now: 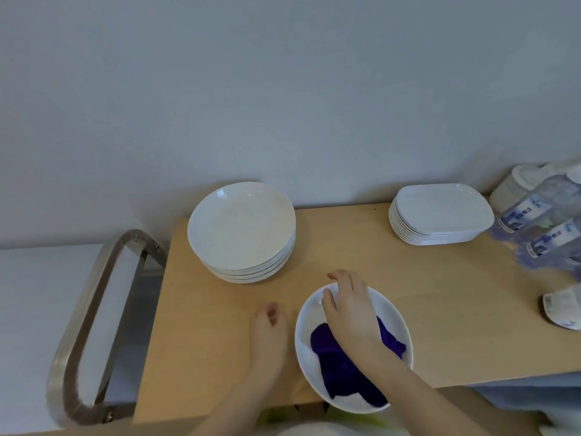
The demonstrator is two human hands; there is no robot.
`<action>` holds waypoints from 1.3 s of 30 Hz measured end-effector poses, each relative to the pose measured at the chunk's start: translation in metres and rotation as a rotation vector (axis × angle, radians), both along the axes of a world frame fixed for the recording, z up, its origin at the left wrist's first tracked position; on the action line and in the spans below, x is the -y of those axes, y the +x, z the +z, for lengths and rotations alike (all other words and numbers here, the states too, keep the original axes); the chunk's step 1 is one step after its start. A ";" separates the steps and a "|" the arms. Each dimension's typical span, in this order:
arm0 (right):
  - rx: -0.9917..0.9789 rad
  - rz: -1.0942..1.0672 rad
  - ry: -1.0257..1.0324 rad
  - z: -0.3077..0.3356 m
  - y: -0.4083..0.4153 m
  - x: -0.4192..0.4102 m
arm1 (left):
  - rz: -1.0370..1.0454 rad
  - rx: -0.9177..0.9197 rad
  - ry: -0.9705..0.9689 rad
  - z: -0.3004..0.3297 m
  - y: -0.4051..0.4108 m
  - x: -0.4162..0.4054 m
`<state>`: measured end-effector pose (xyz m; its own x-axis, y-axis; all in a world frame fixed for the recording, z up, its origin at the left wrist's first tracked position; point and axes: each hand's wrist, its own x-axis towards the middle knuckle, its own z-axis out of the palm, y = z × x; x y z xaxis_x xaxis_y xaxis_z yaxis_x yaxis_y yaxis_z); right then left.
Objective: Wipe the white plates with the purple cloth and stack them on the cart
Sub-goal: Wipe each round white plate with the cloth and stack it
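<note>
Cloth under my right hand, long axis running back toward my wrist, lying in plate. Right fingers flat on it. Left hand loosely curled, holding nothing, just left of plate.

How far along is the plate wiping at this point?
Done, apparently: a stack of round plates sits on the cart top. In hand: the right hand presses the purple cloth into a single plate; the left hand rests beside it. Left: stacking that plate, perhaps the squarish stack.

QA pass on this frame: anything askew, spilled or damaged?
One thing: the plate being wiped juts over the cart top's near edge. No spills or breakage visible; both stacks look tidy.
</note>
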<state>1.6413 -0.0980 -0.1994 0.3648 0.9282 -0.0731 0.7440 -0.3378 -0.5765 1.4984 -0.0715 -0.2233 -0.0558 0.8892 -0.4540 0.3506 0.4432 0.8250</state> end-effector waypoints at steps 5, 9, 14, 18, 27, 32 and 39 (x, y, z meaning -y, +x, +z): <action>0.353 0.129 -0.147 -0.027 0.012 0.070 | -0.330 -0.274 0.061 -0.009 0.030 0.025; 0.405 0.279 -0.172 -0.041 0.021 0.079 | -0.272 -0.276 0.056 -0.007 0.036 0.029; 0.373 0.209 -0.211 -0.048 0.038 0.051 | -0.245 -0.211 0.063 -0.007 0.045 0.012; 0.356 0.059 -0.207 -0.053 0.048 0.025 | -0.232 -0.122 0.033 -0.007 0.052 -0.005; 0.074 0.380 -0.024 -0.035 0.046 -0.013 | -0.108 0.239 -0.273 0.004 0.048 -0.026; 0.104 0.674 -0.042 -0.030 0.053 0.027 | -0.189 0.201 -0.290 0.005 0.046 -0.030; 0.454 0.633 -0.073 -0.048 0.101 0.068 | -0.385 -0.061 -0.114 0.007 0.057 -0.021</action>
